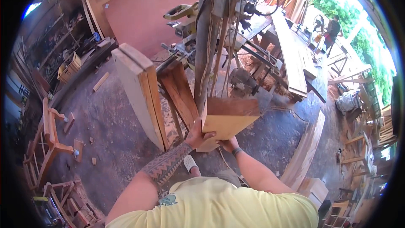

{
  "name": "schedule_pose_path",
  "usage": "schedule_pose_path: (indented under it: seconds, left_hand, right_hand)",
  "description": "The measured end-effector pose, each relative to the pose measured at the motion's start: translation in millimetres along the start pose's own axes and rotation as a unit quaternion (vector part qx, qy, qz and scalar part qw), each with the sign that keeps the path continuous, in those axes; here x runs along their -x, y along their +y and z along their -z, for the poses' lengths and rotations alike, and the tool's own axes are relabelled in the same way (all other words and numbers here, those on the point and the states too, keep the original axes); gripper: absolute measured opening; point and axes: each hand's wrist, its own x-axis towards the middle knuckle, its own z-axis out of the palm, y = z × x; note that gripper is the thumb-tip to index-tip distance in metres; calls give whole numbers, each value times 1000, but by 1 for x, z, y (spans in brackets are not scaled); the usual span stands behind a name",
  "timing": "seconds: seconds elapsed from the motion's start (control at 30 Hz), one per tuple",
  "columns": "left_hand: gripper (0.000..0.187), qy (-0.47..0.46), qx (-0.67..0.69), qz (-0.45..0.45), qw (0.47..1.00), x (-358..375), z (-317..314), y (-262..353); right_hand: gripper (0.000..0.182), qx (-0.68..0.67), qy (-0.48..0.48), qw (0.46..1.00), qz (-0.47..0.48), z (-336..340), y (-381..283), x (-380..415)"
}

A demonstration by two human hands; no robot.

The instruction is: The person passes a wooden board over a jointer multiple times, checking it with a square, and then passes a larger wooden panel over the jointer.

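Observation:
A thick wooden board (230, 124) with a pale face and a darker brown edge is held up in front of my body. My left hand (198, 135) grips its left side, the thumb lying on the pale face. Lower down, my right hand (229, 144) holds the bottom edge, its fingers partly hidden by the wood. A grey post (203, 46) rises just beyond the board. To the left stand thick pale slabs (141, 95) on end, with a reddish-brown plank (179, 93) leaning beside them.
A miter saw (183, 21) and a motor (244, 80) stand beyond the post. Cables hang from it. Long boards (289, 55) lie on a bench at right, a timber beam (306, 152) below. A wooden chair frame (50, 143) is at left. Another person (332, 31) is far right.

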Motion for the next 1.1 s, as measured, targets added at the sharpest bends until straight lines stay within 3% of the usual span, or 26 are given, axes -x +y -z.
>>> schedule_pose_path:
  seconds: [0.1, 0.2, 0.4, 0.47, 0.53, 0.6, 0.63, 0.7, 0.73, 0.77, 0.8, 0.83, 0.87, 0.93, 0.97, 1.03, 1.1]
  left_hand:
    - [75, 41, -38, -30, 998, -29, 10, -15]
    - [74, 43, -14, 76, 996, -50, 12, -33]
    - [73, 110, -70, 38, 991, -105, 22, -79]
    - [76, 112, -123, 91, 982, -117, 29, -76]
    - [80, 60, -219, 196, 954, -118, 33, -62]
    - [85, -51, -340, 345, 873, -106, 34, -40]
    - [92, -217, -323, 425, 817, -98, 42, -18]
    - [87, -219, -315, 450, 806, -12, 19, -67]
    - [86, -260, -223, 503, 793, 16, 25, -55]
    - [79, -341, -242, 511, 751, 84, 6, -124]
    - [77, -277, -182, 544, 771, 150, -5, -133]
    - [78, -216, -109, 430, 870, 261, -27, -218]
    - [78, -217, -130, 591, 766, 296, -26, -188]
    - [75, -95, -112, 765, 628, 315, -25, -114]
    - [74, -97, -88, 775, 618, 314, -22, -101]
    - [73, -107, -45, 795, 595, 337, -13, -85]
    - [68, -200, -146, 606, 756, 355, -5, -108]
  right_hand:
    - [40, 66, 18, 997, 40, 5, -3, -42]
    - [44, -32, -92, 994, -42, 22, 2, -84]
    - [54, 2, -116, 993, 28, 40, -4, -151]
    - [53, -35, -122, 991, 34, 45, -10, -167]
    - [52, -28, -140, 990, 22, 53, -12, -185]
    - [53, 36, -170, 985, 7, 61, -9, -200]
    - [53, 103, -214, 971, 32, 61, -1, -211]
    - [52, 126, -251, 958, 62, 65, 4, -218]
    - [52, 137, -268, 950, 79, 67, 1, -224]
    - [55, 143, -278, 946, 84, 68, 3, -230]
    - [60, 148, -289, 942, 88, 66, 12, -233]
    - [64, 152, -301, 937, 92, 64, 19, -233]
    - [64, 147, -290, 943, 65, 62, 27, -232]
    - [63, 139, -267, 954, 11, 64, 47, -228]
    - [54, 384, -303, 808, 329, 63, 107, -241]
    - [43, 530, -398, 668, 339, 65, 119, -236]
    - [41, 493, -540, 656, 187, 76, 126, -219]
